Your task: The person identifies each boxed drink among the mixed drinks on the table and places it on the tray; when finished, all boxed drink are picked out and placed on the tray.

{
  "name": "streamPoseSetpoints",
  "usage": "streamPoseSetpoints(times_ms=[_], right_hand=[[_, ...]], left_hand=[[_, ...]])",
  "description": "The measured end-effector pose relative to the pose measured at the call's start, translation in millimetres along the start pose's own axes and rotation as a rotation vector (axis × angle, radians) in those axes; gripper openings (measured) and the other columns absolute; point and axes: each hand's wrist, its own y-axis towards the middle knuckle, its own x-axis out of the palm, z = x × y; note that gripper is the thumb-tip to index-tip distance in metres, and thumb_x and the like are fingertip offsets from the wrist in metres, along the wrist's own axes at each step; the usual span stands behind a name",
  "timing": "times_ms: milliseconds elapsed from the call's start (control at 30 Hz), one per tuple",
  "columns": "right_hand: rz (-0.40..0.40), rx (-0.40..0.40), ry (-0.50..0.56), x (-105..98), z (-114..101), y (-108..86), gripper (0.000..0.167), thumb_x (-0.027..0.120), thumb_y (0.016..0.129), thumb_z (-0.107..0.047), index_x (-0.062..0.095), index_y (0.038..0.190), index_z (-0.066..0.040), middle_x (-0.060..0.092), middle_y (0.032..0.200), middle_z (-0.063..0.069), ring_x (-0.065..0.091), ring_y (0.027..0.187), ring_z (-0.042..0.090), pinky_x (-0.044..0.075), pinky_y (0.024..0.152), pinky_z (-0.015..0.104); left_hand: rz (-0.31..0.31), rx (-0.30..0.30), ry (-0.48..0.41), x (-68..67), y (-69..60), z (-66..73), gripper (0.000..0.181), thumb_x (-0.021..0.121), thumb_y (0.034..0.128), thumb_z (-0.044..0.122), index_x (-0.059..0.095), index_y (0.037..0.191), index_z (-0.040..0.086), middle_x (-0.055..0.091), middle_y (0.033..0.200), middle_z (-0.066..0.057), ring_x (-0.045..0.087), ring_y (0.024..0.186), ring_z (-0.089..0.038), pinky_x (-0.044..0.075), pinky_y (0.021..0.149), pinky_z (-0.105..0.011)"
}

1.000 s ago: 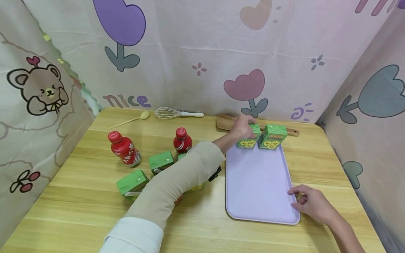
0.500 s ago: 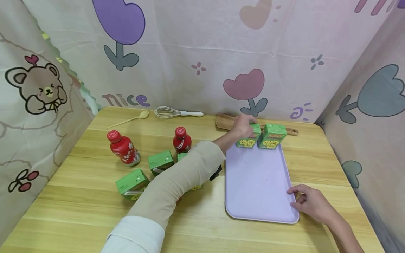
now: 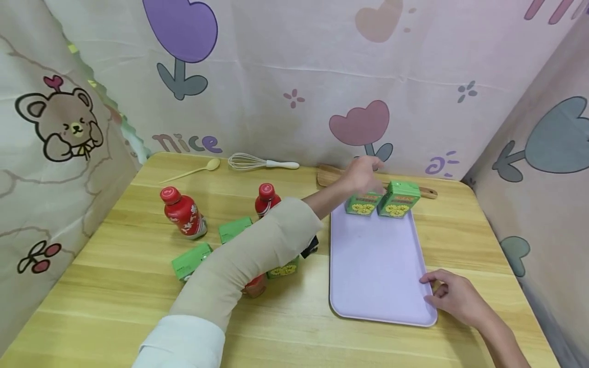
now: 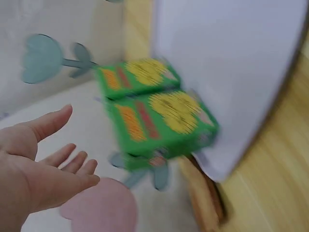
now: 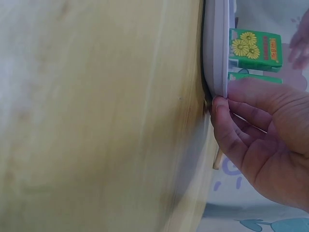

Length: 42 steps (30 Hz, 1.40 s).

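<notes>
Two green drink cartons with yellow flowers, a left carton (image 3: 362, 205) and a right carton (image 3: 398, 199), stand side by side at the far end of a lilac tray (image 3: 377, 271). My left hand (image 3: 361, 176) is just above the left carton in the head view. The left wrist view shows its fingers spread and loose, apart from both cartons, with nothing in them. Beside the tray's near right corner, my right hand (image 3: 453, 296) pinches the rim between thumb and fingertips, which the right wrist view (image 5: 270, 130) shows closely.
Left of the tray stand red bottles (image 3: 185, 213) and more green cartons (image 3: 190, 260), partly hidden by my left sleeve (image 3: 257, 250). Along the back lie a yellow spoon (image 3: 212, 164), a whisk (image 3: 248, 162) and a wooden spatula (image 3: 327, 176), partly behind the cartons.
My left hand has let go of the left carton and risen slightly above it. The right hand keeps its pinch on the tray rim.
</notes>
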Motion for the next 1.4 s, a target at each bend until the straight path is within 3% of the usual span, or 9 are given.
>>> streamPoseSetpoints(times_ms=[233,400,533,733,1067,1200,1400], right_hand=[[0.019,-0.012,0.012,1,2,-0.6,0.033,0.076,0.071,0.001,0.066,0.102,-0.002,0.064,0.083,0.004,0.052,0.061,-0.002,0.047,0.051,0.02],[0.011,0.003,0.01,2,3,-0.7,0.033,0.076,0.072,0.001,0.066,0.103,-0.002,0.062,0.075,0.002,0.051,0.06,-0.001,0.046,0.051,0.02],[0.016,0.002,0.012,3,3,-1.8,0.033,0.076,0.071,0.001,0.066,0.102,-0.003,0.063,0.076,0.002,0.051,0.059,-0.001,0.046,0.051,0.02],[0.022,-0.006,0.021,3,3,-2.7,0.032,0.076,0.071,0.002,0.066,0.101,-0.002,0.064,0.08,0.004,0.052,0.06,-0.002,0.046,0.051,0.02],[0.016,-0.004,0.01,2,3,-2.1,0.032,0.076,0.071,0.001,0.066,0.102,-0.003,0.064,0.081,0.003,0.051,0.06,-0.002,0.046,0.051,0.02],[0.02,-0.013,0.016,2,2,-1.5,0.032,0.076,0.071,0.001,0.066,0.102,-0.003,0.064,0.081,0.004,0.051,0.06,-0.002,0.046,0.051,0.02],[0.017,-0.016,0.018,1,2,-0.3,0.032,0.076,0.071,0.002,0.065,0.102,-0.002,0.064,0.083,0.004,0.052,0.06,-0.002,0.046,0.051,0.02]], left_hand=[[-0.047,0.108,-0.101,-18.2,-33.7,29.2,0.064,0.081,0.0735,0.015,0.055,0.131,0.023,0.052,0.139,0.011,0.044,0.132,-0.007,0.04,0.106,-0.027],[-0.043,0.163,-0.037,-38.6,-63.6,39.8,0.062,0.082,0.0733,0.021,0.056,0.13,0.027,0.051,0.139,0.01,0.042,0.132,-0.005,0.041,0.103,-0.026],[-0.049,0.224,0.008,-56.1,-88.4,34.7,0.064,0.08,0.0755,0.023,0.053,0.134,0.026,0.05,0.14,0.013,0.039,0.134,-0.004,0.041,0.103,-0.024],[0.004,0.252,-0.017,-79.6,-121.6,11.3,0.065,0.08,0.0759,0.022,0.053,0.134,0.023,0.052,0.138,0.011,0.038,0.135,-0.006,0.037,0.109,-0.028],[0.091,0.245,0.005,-104.6,-164.7,-45.6,0.057,0.077,0.0778,0.023,0.056,0.13,0.022,0.056,0.134,0.009,0.045,0.131,-0.011,0.035,0.112,-0.037],[0.115,0.214,0.022,-114.6,-177.1,-70.4,0.056,0.078,0.0779,0.025,0.057,0.13,0.021,0.058,0.133,0.005,0.047,0.129,-0.015,0.039,0.109,-0.042],[0.115,0.111,-0.026,-129.4,-192.7,-105.6,0.053,0.077,0.0791,0.023,0.058,0.128,0.018,0.058,0.133,0.0,0.046,0.132,-0.023,0.036,0.111,-0.045]])
